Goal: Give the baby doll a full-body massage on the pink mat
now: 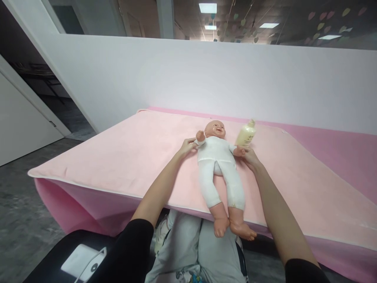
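Note:
A baby doll with a white cloth body lies on its back on the pink padded mat, its feet sticking out past the front edge. My left hand is closed around the doll's arm on the left side of the view, near the wrist. On the other side, my right hand grips the doll's other arm close to its hand; some of my fingers are hidden behind it. Just beyond my right hand is a pale yellow pump bottle, tilted a little.
Behind the table rises a white partition wall with glass above. A white device with a cable rests on a black surface at lower left. My legs are under the table's front edge. A white door stands at far left.

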### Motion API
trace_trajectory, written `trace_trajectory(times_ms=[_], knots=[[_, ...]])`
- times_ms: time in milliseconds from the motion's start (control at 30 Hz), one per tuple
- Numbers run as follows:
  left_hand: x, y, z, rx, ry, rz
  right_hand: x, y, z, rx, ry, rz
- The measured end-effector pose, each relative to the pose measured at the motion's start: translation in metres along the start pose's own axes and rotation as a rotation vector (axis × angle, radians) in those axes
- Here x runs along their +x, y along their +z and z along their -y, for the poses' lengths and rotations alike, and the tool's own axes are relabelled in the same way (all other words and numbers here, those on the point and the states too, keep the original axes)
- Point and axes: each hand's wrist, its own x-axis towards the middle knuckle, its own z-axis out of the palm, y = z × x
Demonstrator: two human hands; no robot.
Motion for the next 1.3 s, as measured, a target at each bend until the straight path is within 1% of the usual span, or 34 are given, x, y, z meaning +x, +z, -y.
trace_trajectory(times_ms=[133, 200, 267, 333, 433, 500, 533, 567, 667, 733, 833, 900, 967, 1067, 1200, 1300], knots=[[0.006, -0.003, 0.007, 0.087, 0.093, 0.020, -0.001, 0.006, 0.003, -0.065, -0.011, -0.001], [0.010, -0.005, 0.012, 0.172, 0.113, 0.016, 0.000, 0.010, 0.003, -0.123, -0.018, -0.014], [0.014, -0.005, 0.016, 0.290, 0.114, -0.013, 0.001, 0.015, 0.001, -0.200, -0.057, -0.036], [0.015, -0.002, 0.018, 0.453, 0.114, -0.079, 0.004, 0.021, -0.002, -0.315, -0.108, -0.095], [0.016, 0.005, 0.018, 0.687, 0.125, -0.227, 0.007, 0.028, -0.007, -0.493, -0.168, -0.221], [0.016, 0.007, 0.018, 0.732, 0.125, -0.286, 0.008, 0.030, -0.009, -0.551, -0.188, -0.260], [0.016, 0.007, 0.019, 0.705, 0.118, -0.279, 0.008, 0.029, -0.009, -0.551, -0.191, -0.256], [0.017, 0.005, 0.019, 0.647, 0.105, -0.249, 0.007, 0.028, -0.008, -0.527, -0.183, -0.239], [0.017, -0.003, 0.020, 0.356, 0.068, -0.084, 0.004, 0.021, -0.005, -0.356, -0.100, -0.129], [0.016, -0.007, 0.018, 0.181, 0.064, 0.002, 0.003, 0.016, -0.002, -0.237, -0.038, -0.064], [0.013, -0.008, 0.012, 0.067, 0.091, 0.057, 0.002, 0.011, 0.001, -0.145, -0.012, 0.006], [0.010, -0.007, 0.008, 0.031, 0.096, 0.079, 0.001, 0.010, 0.003, -0.130, -0.012, 0.048], [0.007, -0.007, 0.006, 0.003, 0.060, 0.090, 0.000, 0.009, 0.004, -0.103, -0.001, 0.074], [0.006, -0.007, 0.005, -0.027, -0.001, 0.063, -0.001, 0.008, 0.005, -0.026, 0.021, 0.080], [0.009, -0.009, 0.007, -0.062, -0.028, 0.020, 0.001, 0.004, 0.001, 0.020, -0.006, 0.036], [0.012, -0.012, 0.008, 0.007, -0.023, -0.003, 0.004, 0.001, -0.003, 0.000, -0.043, -0.023]])
